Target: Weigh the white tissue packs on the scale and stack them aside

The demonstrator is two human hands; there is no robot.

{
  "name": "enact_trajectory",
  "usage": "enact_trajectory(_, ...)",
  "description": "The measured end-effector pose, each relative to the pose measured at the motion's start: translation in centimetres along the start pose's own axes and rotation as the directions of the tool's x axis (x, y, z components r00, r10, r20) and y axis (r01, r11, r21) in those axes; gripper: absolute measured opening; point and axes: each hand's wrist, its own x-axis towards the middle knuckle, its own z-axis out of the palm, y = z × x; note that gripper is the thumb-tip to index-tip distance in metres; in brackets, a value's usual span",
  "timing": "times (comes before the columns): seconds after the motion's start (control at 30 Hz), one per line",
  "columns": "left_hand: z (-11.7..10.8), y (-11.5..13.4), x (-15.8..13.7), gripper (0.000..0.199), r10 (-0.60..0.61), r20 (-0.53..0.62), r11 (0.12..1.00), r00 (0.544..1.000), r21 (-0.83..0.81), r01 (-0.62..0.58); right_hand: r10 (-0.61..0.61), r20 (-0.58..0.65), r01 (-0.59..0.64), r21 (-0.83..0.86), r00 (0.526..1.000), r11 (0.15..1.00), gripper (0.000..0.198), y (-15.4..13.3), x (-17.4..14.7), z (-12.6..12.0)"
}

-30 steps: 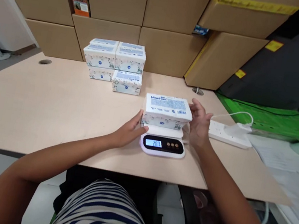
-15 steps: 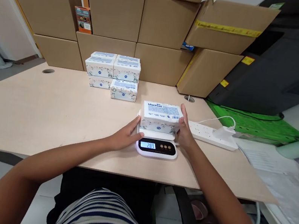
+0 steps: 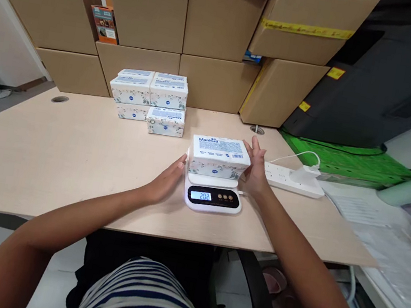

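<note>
A white tissue pack [image 3: 219,157] marked "Manhua" rests on a white digital scale [image 3: 212,209], whose lit display appears to read 202. My left hand [image 3: 166,181] is beside the scale's left edge, fingers stretched out and holding nothing. On the other side, my right hand [image 3: 257,170] is open with spread fingers, close to the pack's right end; whether it still touches the pack I cannot tell. Behind and to the left, several more tissue packs [image 3: 165,122] stand stacked in two layers on the table [image 3: 71,152].
Stacked cardboard boxes [image 3: 146,12] line the table's back edge. A white power strip [image 3: 291,180] with a plugged-in adapter lies right of my right hand. A large dark case [image 3: 388,95] leans over a green mat [image 3: 353,165] at the back right.
Both hands have loosened from the pack and scale; my left thumb has left the scale's edge and my right fingers have spread. The display went from about 287 to 202. The view shifted slightly.
</note>
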Motion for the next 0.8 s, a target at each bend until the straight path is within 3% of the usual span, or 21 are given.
enact_trajectory(0.07,-0.1,0.7,-0.1,0.083,-0.027,-0.028,1.000,0.999,0.004,0.027,-0.012,-0.073,0.015,0.043,0.997,0.999,0.115,-0.1,0.4,-0.1)
enact_trajectory(0.17,-0.5,1.5,-0.1,0.088,0.056,-0.138,0.998,0.989,0.024,-0.053,0.016,-0.174,-0.004,0.069,0.985,0.998,0.106,-0.2,1.0,-0.5)
enact_trajectory(0.37,-1.4,1.3,0.8,0.085,0.048,-0.253,0.999,0.966,0.033,-0.041,0.116,-0.289,-0.077,0.143,0.950,0.987,0.091,-0.6,1.4,-0.5)
enact_trajectory(0.8,-1.3,0.7,1.5,0.072,-0.026,-0.318,1.000,0.948,-0.001,0.027,0.175,-0.354,-0.107,0.202,0.919,0.973,0.080,-1.8,0.9,-0.1)
